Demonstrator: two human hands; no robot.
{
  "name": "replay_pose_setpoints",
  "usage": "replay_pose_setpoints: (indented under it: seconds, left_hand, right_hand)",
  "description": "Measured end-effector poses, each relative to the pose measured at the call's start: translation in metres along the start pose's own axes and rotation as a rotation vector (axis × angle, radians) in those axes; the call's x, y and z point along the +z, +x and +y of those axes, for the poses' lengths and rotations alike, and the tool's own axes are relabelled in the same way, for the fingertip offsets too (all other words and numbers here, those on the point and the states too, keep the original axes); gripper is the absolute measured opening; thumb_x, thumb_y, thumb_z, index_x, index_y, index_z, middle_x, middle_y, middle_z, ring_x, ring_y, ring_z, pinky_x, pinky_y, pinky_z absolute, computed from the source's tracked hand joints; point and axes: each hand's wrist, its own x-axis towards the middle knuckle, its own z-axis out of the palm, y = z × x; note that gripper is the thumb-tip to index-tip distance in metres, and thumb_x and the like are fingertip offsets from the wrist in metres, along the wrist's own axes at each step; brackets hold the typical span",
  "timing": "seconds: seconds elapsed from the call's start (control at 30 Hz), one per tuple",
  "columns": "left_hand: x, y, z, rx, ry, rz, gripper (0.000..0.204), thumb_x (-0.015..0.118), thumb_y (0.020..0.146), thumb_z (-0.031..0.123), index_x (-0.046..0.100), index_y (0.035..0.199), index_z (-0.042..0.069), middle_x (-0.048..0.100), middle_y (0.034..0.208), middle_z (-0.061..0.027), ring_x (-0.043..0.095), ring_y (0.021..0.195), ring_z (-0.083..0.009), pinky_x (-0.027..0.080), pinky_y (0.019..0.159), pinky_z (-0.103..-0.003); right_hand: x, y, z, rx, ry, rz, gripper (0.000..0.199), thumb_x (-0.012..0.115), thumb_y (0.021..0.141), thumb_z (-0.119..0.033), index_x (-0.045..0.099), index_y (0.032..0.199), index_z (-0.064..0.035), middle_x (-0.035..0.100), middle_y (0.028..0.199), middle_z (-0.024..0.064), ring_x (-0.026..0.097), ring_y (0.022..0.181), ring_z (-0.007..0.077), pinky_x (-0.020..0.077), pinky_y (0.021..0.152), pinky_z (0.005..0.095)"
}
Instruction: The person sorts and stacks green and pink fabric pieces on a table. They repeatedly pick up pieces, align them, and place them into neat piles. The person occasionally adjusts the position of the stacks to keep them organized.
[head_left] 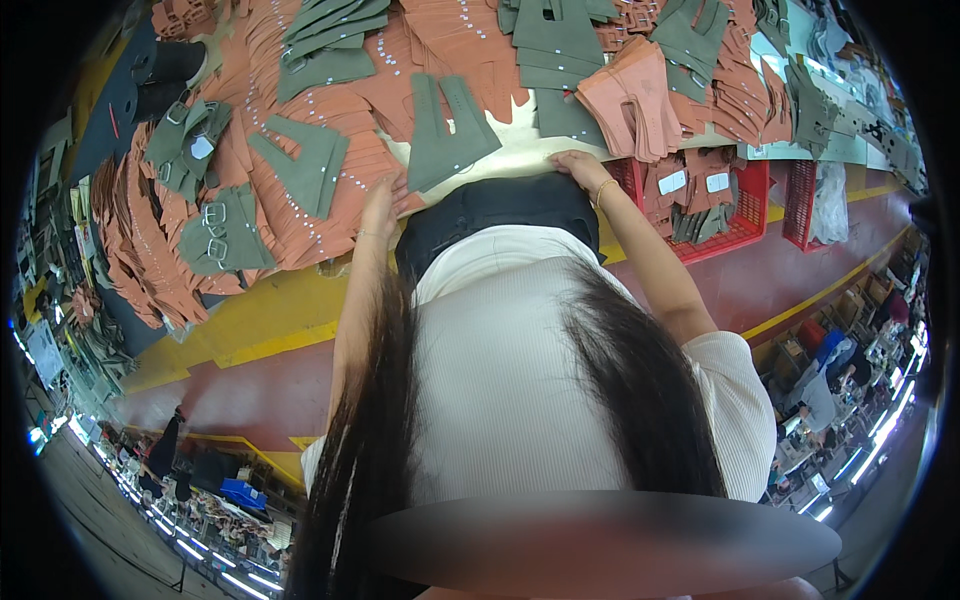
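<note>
My left hand rests at the near table edge against the orange-brown cut pieces, its fingers stretched out. My right hand lies on the edge of a cream sheet, fingers extended and a bracelet on the wrist. Between the hands, a two-legged dark green piece lies partly on the cream sheet. Just beyond my right hand, slotted salmon-coloured pieces are stacked and overhang the table. Left of my left hand lies another green slotted piece.
Green pieces with buckles lie at the left over fanned orange-brown layers. A red crate with brown and green pieces stands right of my right arm. Beside it, another red crate holds clear plastic. Yellow lines mark the reddish floor.
</note>
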Motion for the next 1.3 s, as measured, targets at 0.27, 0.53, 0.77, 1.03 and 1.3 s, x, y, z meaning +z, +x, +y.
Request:
replay_pose_setpoints:
  seconds: [0.27,0.53,0.77,1.03,1.3]
  left_hand:
    - [0.007,-0.004,0.007,0.009,0.055,0.019,0.033,0.052,0.088,0.033,0.053,0.114,0.012,0.054,0.1,-0.0002,0.048,0.084,-0.0119,0.038,0.071,-0.028]
    - [0.009,-0.004,0.011,0.001,0.108,0.042,0.028,0.054,0.087,0.035,0.056,0.104,0.013,0.053,0.091,0.0011,0.048,0.081,-0.0116,0.037,0.07,-0.028]
    - [0.011,0.004,0.008,0.006,0.082,0.044,0.021,0.057,0.085,0.031,0.059,0.094,0.013,0.05,0.079,0.0044,0.048,0.07,-0.0093,0.034,0.059,-0.024]
    - [0.018,-0.003,0.017,-0.007,0.071,0.033,0.017,0.057,0.086,0.03,0.057,0.089,0.013,0.048,0.077,0.0034,0.049,0.073,-0.0118,0.036,0.061,-0.026]
    - [0.024,-0.014,0.024,-0.008,0.074,0.03,0.02,0.054,0.087,0.027,0.06,0.095,0.01,0.051,0.077,0.0034,0.052,0.071,-0.0099,0.035,0.058,-0.024]
  right_hand:
    - [-0.006,-0.014,0.005,0.083,0.322,0.156,0.027,0.046,0.09,-0.015,0.06,0.111,-0.0047,0.063,0.101,0.0041,0.056,0.09,0.013,0.0436,0.081,0.0293]
    - [-0.009,-0.006,0.008,0.107,0.746,0.254,0.034,0.044,0.093,-0.016,0.046,0.126,-0.0073,0.058,0.108,0.0051,0.055,0.101,0.0187,0.0444,0.086,0.0353]
    - [-0.009,-0.009,0.0,0.106,0.783,0.187,0.039,0.045,0.093,-0.019,0.043,0.13,-0.0063,0.056,0.113,0.0073,0.055,0.103,0.0207,0.0444,0.088,0.0358]
    - [0.005,-0.005,-0.026,0.045,0.824,0.119,0.041,0.043,0.094,-0.017,0.039,0.133,-0.0046,0.054,0.117,0.008,0.052,0.109,0.0209,0.0425,0.091,0.035]
    - [0.012,0.015,-0.052,-0.029,0.878,0.086,0.043,0.041,0.093,-0.014,0.035,0.134,-0.0029,0.053,0.111,0.0099,0.051,0.105,0.0222,0.043,0.088,0.0363]
